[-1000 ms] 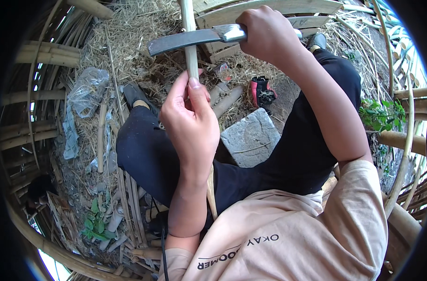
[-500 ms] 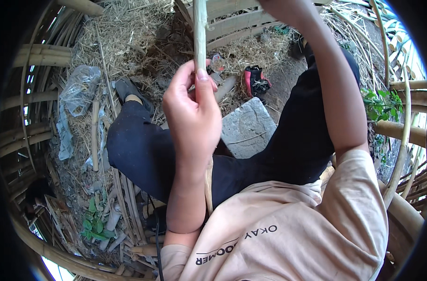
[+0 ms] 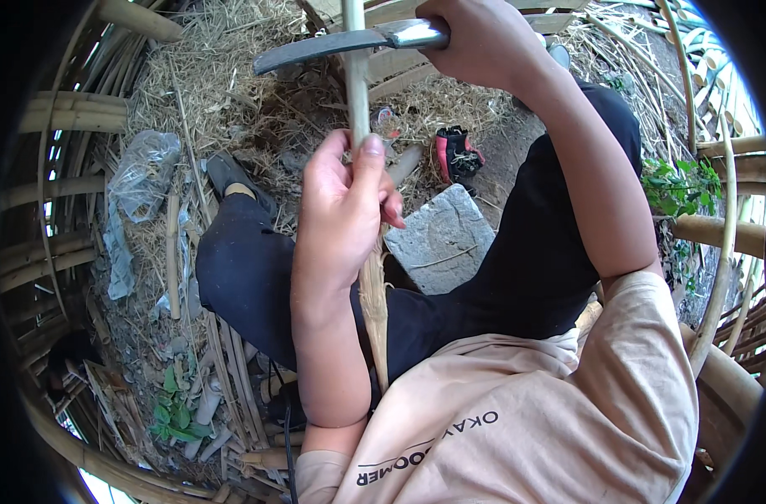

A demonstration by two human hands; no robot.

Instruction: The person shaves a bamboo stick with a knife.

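Observation:
A pale, peeled wooden stick [image 3: 373, 315] runs from the top edge of the picture down to my shirt at the lap. My left hand [image 3: 337, 210] holds it near the middle, thumb pressed along its top and fingers curled around it. Above that grip, a knife with a long, slightly curved grey blade [image 3: 316, 52] lies across the stick, its tip pointing left. My right hand [image 3: 484, 42] is closed around the knife's handle end. Whether the edge bites into the wood cannot be made out.
Between my legs sits a grey stone block [image 3: 446, 239], with a red and black glove-like item [image 3: 459, 154] beyond it. Dry shavings [image 3: 223, 76] cover the ground. A clear plastic bag [image 3: 145, 172] lies left, and bamboo poles [image 3: 727, 235] stand along the right side.
My right hand has come back toward me, bringing the knife into view across the stick. My left hand sits slightly lower, and more of the stick's lower part shows.

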